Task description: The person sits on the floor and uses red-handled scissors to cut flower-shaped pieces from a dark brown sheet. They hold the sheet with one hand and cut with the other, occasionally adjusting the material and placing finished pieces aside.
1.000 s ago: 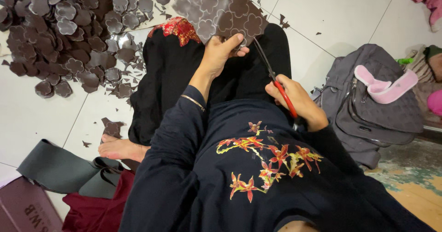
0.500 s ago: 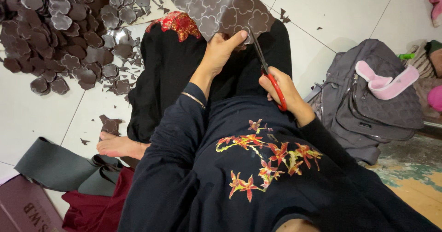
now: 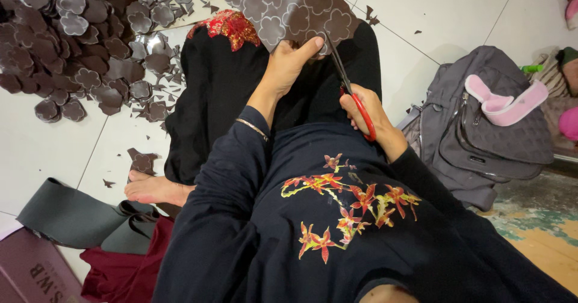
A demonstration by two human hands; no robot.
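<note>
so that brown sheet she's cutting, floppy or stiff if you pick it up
Probably semi-stiff: the sheet stays fairly flat though the left hand pinches only its near edge. Likely light, since one hand carries it while the scissors cut. The cut pieces lie slightly curled, so it bends some.

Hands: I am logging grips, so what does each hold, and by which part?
The left hand pinches the brown sheet of flower shapes at its near edge. The right hand holds the scissors by their red handles.

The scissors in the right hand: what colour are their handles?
Red. The scissors show their handles in the right hand, seen in the head view, the only one.
</note>
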